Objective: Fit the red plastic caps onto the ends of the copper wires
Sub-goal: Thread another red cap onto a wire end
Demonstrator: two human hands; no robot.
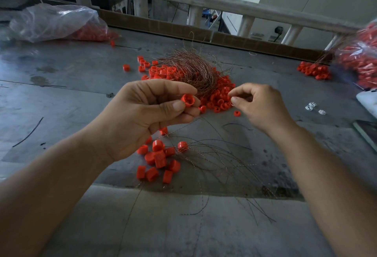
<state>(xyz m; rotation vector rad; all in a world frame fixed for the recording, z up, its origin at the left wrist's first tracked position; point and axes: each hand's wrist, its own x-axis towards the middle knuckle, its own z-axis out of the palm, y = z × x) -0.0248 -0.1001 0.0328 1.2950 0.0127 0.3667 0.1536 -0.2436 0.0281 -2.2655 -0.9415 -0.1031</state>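
Note:
My left hand (142, 112) pinches a red plastic cap (188, 100) between thumb and fingers, its open side facing me. To its right, my right hand (259, 106) pinches the end of a thin copper wire (230, 96) between thumb and forefinger; the wire is barely visible. A tangled bundle of copper wires (191, 69) lies just behind both hands on a heap of loose red caps (219, 97). Below my left hand lies a cluster of capped wires (159, 159), their strands fanning out to the right.
The work goes on over a grey metal table (61, 93). A clear bag of red caps (61, 22) sits at the far left, another bag (361, 61) at the far right beside a small cap pile (315, 71). Small white parts (312, 107) lie on the right.

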